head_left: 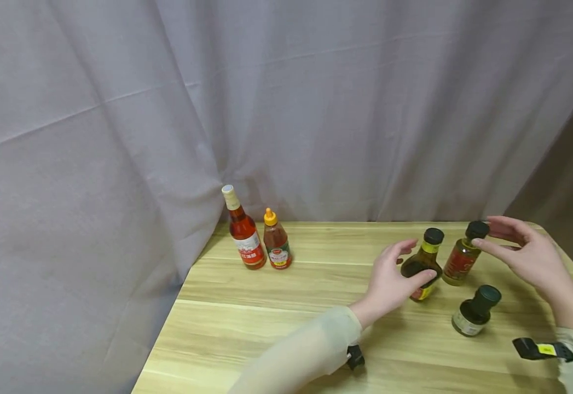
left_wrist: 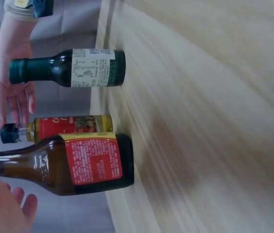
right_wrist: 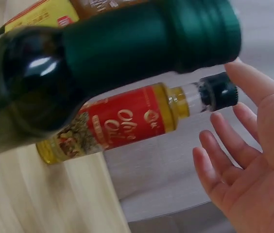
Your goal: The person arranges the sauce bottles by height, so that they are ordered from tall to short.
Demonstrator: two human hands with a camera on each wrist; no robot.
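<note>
My left hand (head_left: 389,276) is around a brown sauce bottle (left_wrist: 54,167) with a black cap, thumb across its front, fingers beside it. In the left wrist view the fingers (left_wrist: 28,208) are spread apart from the glass. My right hand (head_left: 532,251) is at the black cap of an olive oil bottle (right_wrist: 132,119) with a red label. Its fingers are loosely spread, the thumb tip close to the cap. Both bottles stand upright on the table. A small dark green bottle (head_left: 475,312) stands nearer to me and hides part of the right wrist view.
At the table's far left stand a tall red bottle (head_left: 247,238) with a white cap and a squeeze bottle (head_left: 277,246) with a yellow tip. The wooden table (head_left: 247,317) backs onto a grey curtain (head_left: 316,120). Wrist straps show on both forearms.
</note>
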